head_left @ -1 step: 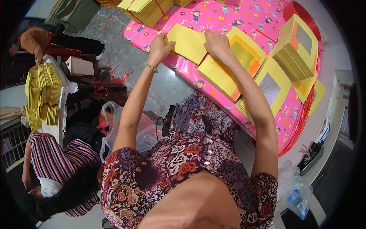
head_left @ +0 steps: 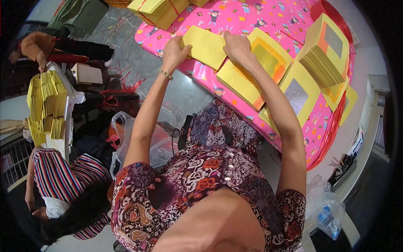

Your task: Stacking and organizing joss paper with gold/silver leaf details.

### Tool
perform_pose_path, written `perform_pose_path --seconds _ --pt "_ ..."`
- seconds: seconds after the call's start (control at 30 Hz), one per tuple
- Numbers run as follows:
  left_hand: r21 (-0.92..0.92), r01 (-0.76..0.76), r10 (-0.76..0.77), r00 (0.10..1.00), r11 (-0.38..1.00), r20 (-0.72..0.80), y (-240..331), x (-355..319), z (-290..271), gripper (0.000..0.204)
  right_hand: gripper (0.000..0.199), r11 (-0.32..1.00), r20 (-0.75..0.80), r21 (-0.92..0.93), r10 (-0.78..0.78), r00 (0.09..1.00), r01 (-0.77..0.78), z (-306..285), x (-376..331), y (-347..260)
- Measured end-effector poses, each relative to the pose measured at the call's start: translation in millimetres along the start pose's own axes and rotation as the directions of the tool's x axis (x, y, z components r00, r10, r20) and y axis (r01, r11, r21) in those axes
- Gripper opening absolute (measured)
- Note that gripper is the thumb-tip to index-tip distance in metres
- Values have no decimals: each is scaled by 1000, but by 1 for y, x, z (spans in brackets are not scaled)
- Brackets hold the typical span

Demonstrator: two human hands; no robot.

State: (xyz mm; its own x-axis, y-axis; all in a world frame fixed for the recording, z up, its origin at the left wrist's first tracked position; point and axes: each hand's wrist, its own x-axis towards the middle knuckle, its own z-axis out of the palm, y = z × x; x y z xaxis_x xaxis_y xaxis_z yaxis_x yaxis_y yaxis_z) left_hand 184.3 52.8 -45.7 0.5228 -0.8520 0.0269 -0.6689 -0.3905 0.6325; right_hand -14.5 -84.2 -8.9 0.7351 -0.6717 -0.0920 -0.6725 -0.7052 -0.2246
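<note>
My left hand [head_left: 175, 53] grips the left end of a yellow paper sheet or thin stack [head_left: 203, 47], thumb on top and the other fingers mostly hidden. On its right end my right hand [head_left: 238, 48] is closed at the far corner. The paper lies over the pink patterned tablecloth [head_left: 210, 82] near the table's edge; its thickness is hard to tell. Beside my right wrist rests a thick stack of yellow paper with an orange-bordered gold square [head_left: 270, 63]. Nearer me, under my right forearm, lies yellow paper with a silver square [head_left: 296, 95].
A tall yellow paper stack [head_left: 325, 52] leans at the right, by red strands [head_left: 331, 134]. Bundles tied with red string [head_left: 161, 12] sit at the far edge. On the left, folded yellow paper [head_left: 48, 98] is piled near a person in stripes [head_left: 56, 172] and another person [head_left: 37, 46].
</note>
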Motion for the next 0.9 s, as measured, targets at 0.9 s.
perform_pose_path --seconds 0.9 --pt "-186 -549 578 795 814 182 102 -48 -8 47 30 945 -222 294 -81 972 146 -46 -215 57"
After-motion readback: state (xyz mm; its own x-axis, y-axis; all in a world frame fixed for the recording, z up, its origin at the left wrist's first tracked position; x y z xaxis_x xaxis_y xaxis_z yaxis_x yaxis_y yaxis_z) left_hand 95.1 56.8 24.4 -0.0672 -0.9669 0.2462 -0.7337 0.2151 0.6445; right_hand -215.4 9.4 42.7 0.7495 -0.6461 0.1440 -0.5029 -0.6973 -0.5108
